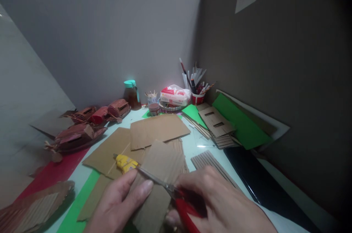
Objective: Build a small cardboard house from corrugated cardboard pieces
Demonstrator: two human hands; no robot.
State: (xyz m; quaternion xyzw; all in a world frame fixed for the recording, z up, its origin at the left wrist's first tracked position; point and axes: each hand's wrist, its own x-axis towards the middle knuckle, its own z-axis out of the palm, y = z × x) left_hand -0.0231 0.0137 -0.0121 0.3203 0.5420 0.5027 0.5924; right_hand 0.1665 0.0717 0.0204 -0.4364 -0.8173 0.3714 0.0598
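Right grip [220,200] clamped on red-handled scissors [176,192], left [121,200] seemingly pinching ridged brown cardboard [162,167]

Our brown corrugated cardboard piece [158,178] tilted above the table [192,145], red-handled scissors [176,194] blades across it

- One view only, from a camera worn on the person's head, so no second view shares any of the scene.
- It looks forward and down across the counter [192,145] toward the room corner behind the pen cup [197,97].
- It sits close: the near counter edge fills the bottom of the frame, the cup lies farther off.
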